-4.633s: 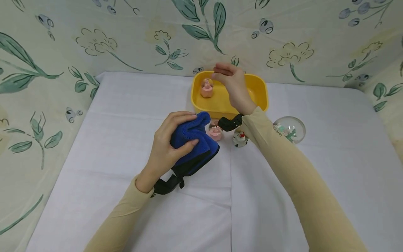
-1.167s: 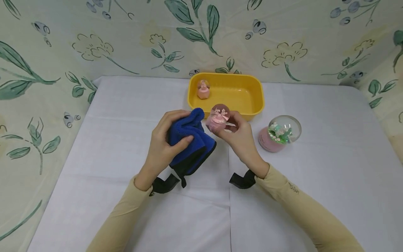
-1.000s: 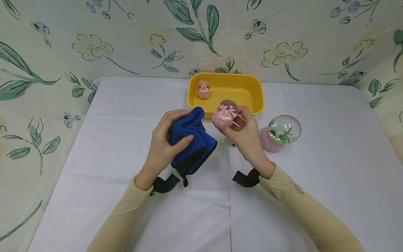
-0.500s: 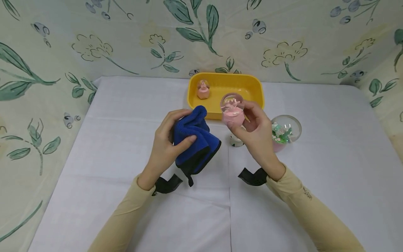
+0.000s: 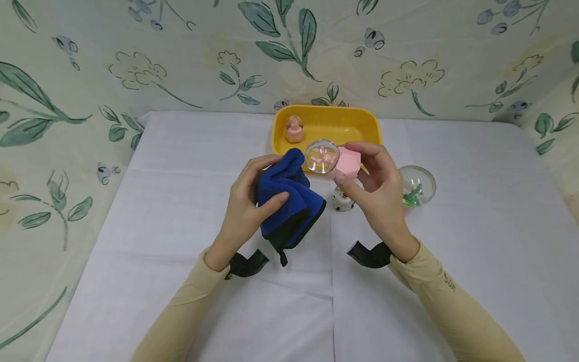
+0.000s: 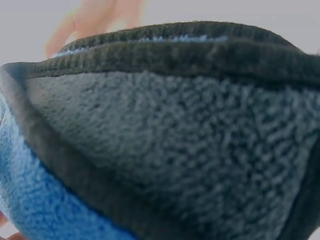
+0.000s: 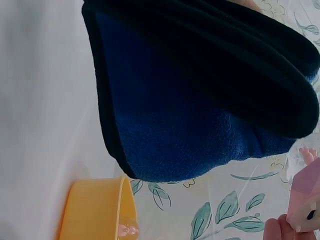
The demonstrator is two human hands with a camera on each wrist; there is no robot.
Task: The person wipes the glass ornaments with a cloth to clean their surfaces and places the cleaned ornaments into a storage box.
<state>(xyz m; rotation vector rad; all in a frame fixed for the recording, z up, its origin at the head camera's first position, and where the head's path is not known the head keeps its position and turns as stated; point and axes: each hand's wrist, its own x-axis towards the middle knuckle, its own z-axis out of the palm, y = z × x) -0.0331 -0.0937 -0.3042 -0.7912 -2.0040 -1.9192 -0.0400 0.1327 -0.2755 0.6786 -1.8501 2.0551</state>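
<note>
A folded blue cloth with black edging [image 5: 291, 201] is gripped in my left hand [image 5: 249, 206], thumb on the near side. The same cloth [image 6: 185, 125] fills the left wrist view. My right hand [image 5: 384, 196] pinches a small snow globe [image 5: 348, 162] by its pink base. That globe lies tipped sideways in the air, its clear dome pointing left, close to the cloth's upper edge. In the right wrist view the cloth [image 7: 165, 115] hangs beside the fingers, and the globe's pink base [image 7: 305, 195] shows at the right edge.
A yellow tray [image 5: 334, 119] stands at the back of the white-covered table, holding a small pink snow globe [image 5: 294, 130] at its left end. Below the held globe stands a small white figure [image 5: 342, 201]. A larger snow globe [image 5: 419, 183] is partly hidden behind my right hand.
My right hand has come back from over the tray, picked up the pink snow globe from the table and tipped its dome leftward. The left hand and cloth have shifted slightly right.
</note>
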